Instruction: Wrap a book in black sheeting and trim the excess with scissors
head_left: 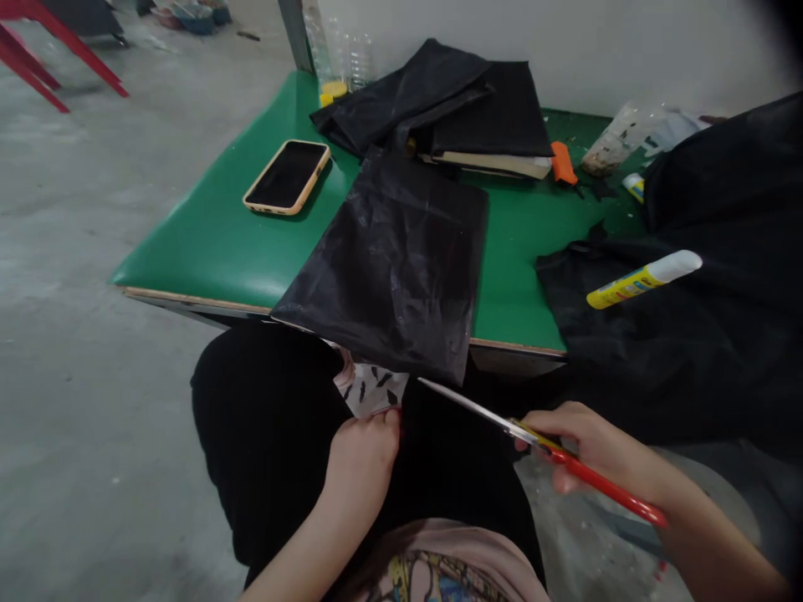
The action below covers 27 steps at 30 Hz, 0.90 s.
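Observation:
My right hand [580, 439] is closed round the red handles of a pair of scissors [480, 410]. Their blades look closed and point left, with the tip by the near corner of a black-covered book or folder [401, 267], which lies over the bench's front edge. Over my lap, my left hand [367, 439] is closed at the near edge of a white sheet [370, 389] with black bits or marks on it; its fingertips are mostly hidden. Part of the white sheet disappears under the black-covered item.
On the green bench [207, 238] lie a phone [287, 176], more black-covered books [493, 113], an orange cutter [563, 163] and a clear plastic bottle [618, 142]. A glue stick [643, 280] rests on black sheeting [703, 351] at right. A red chair [56, 50] stands far left.

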Tool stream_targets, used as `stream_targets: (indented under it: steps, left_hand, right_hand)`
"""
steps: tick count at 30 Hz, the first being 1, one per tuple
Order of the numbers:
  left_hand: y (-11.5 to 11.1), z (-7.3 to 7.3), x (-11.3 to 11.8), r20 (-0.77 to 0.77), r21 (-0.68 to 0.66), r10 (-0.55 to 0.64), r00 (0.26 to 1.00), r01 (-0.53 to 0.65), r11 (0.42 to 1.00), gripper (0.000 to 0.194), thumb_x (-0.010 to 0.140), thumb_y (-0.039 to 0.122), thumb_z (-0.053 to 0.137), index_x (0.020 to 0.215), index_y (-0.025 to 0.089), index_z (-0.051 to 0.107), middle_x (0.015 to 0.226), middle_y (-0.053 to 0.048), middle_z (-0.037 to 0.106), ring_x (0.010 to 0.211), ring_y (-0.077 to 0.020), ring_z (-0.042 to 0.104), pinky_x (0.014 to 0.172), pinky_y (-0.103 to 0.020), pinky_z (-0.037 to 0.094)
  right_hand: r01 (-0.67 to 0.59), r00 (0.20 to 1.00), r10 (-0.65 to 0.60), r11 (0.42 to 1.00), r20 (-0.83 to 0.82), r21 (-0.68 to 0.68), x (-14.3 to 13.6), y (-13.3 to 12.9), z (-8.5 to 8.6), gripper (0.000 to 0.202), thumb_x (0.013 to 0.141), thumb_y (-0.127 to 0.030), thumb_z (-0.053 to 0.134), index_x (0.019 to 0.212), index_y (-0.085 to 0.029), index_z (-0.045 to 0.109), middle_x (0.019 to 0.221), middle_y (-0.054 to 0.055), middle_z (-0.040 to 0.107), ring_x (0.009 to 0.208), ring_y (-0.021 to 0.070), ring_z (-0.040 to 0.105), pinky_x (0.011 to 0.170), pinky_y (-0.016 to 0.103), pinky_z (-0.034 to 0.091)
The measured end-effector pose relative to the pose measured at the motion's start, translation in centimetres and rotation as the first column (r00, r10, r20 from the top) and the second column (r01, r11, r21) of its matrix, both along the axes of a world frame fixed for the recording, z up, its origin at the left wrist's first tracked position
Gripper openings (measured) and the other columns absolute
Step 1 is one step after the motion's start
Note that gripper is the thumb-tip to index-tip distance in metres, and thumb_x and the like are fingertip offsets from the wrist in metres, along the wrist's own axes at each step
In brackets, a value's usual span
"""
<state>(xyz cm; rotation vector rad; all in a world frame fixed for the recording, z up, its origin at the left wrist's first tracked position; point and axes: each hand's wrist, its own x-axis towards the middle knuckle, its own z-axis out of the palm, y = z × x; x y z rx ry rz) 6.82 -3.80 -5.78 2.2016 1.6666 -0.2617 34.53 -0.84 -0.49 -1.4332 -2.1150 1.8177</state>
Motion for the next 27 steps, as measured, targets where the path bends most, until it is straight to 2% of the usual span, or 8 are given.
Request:
stream_targets:
  steps: [6,8,11,14,18,22,24,27]
  left_hand:
    - [0.0,-0.2,0.3,0.073,0.131,-0.014,0.997,0.005,0.991,0.034,0.086,0.002,0.038,0.105,0.016,0.063,0.118,-0.011,0.060,0.102,-0.0272,0.058,0.077,-0.037,0.048]
    - [-0.1,-0.2,0.2,0.123,0.118,-0.031,0.992,0.017,0.993,0.031,0.087,0.005,0.040,0.105,0.016,0.064,0.117,-0.010,0.060,0.102,-0.0283,0.057,0.079,-0.040,0.047]
    - [-0.3,0.2,0.2,0.299,0.043,-0.008,0.954,-0.005,0.999,0.023,0.089,0.015,0.047,0.104,0.018,0.064,0.109,-0.007,0.062,0.095,-0.0260,0.059,0.078,-0.039,0.047]
    - [-0.1,1.3,0.7,0.566,-0.070,0.102,0.818,-0.076,0.995,0.016,0.091,0.023,0.049,0.094,0.021,0.064,0.098,-0.003,0.064,0.088,-0.0196,0.060,0.077,-0.032,0.045]
    - [0.3,2.3,1.5,0.752,-0.237,0.293,0.590,-0.173,0.956,0.032,0.091,0.033,0.050,0.062,0.019,0.054,0.073,-0.001,0.061,0.068,-0.0145,0.057,0.065,-0.026,0.042]
    - [0.5,2.2,2.3,0.792,-0.331,0.412,0.450,-0.250,0.910,0.009,0.082,0.028,0.063,0.078,0.020,0.058,0.074,0.001,0.061,0.069,-0.0141,0.058,0.063,-0.024,0.042]
    - [0.6,2.1,2.7,0.801,-0.389,0.471,0.369,-0.278,0.878,0.015,0.080,0.027,0.065,0.092,0.021,0.059,0.075,0.001,0.062,0.069,-0.0139,0.058,0.062,-0.024,0.043]
    - [0.9,2.1,3.4,0.817,-0.507,0.553,0.161,-0.255,0.823,0.014,0.085,0.031,0.059,0.090,0.018,0.060,0.078,-0.001,0.062,0.063,-0.0119,0.058,0.061,-0.024,0.044]
  right_hand:
    - [0.252,0.967,-0.249,0.966,0.052,-0.053,1.9,-3.0,0.1,0.052,0.080,-0.063,0.054,0.103,-0.017,0.052,0.069,-0.003,0.037,0.060,0.0110,0.029,0.054,0.024,0.027]
    - [0.308,0.951,-0.304,0.948,0.051,-0.082,2.4,-3.8,-0.2,0.045,0.083,-0.057,0.054,0.104,-0.018,0.050,0.069,-0.003,0.036,0.060,0.0112,0.028,0.054,0.024,0.027]
    - [0.330,0.943,-0.329,0.944,0.045,-0.015,3.0,-4.8,-0.8,0.040,0.082,-0.054,0.054,0.099,-0.018,0.051,0.070,-0.002,0.037,0.061,0.0121,0.032,0.055,0.025,0.030]
    - [0.335,0.942,-0.335,0.941,-0.016,0.049,3.6,-5.9,-1.5,0.052,0.076,-0.063,0.055,0.104,-0.019,0.050,0.076,0.001,0.041,0.064,0.0140,0.037,0.056,0.026,0.035]
    - [0.328,0.935,-0.323,0.945,-0.147,0.010,4.0,-7.2,-2.4,0.068,0.078,-0.071,0.045,0.126,-0.023,0.038,0.094,0.007,0.047,0.083,0.0215,0.049,0.076,0.034,0.046]
    - [0.357,0.923,-0.359,0.933,-0.141,-0.038,3.6,-7.8,-3.0,0.057,0.086,-0.062,0.041,0.129,-0.026,0.034,0.112,0.010,0.046,0.104,0.0255,0.049,0.095,0.040,0.042]
    - [0.402,0.912,-0.401,0.915,-0.091,-0.004,3.0,-7.9,-3.2,0.049,0.089,-0.056,0.041,0.128,-0.026,0.035,0.111,0.009,0.047,0.103,0.0243,0.050,0.097,0.041,0.041]
    - [0.488,0.873,-0.485,0.872,-0.059,0.049,2.2,-8.0,-3.8,0.045,0.089,-0.049,0.047,0.126,-0.027,0.035,0.114,0.009,0.048,0.107,0.0235,0.051,0.098,0.039,0.042]
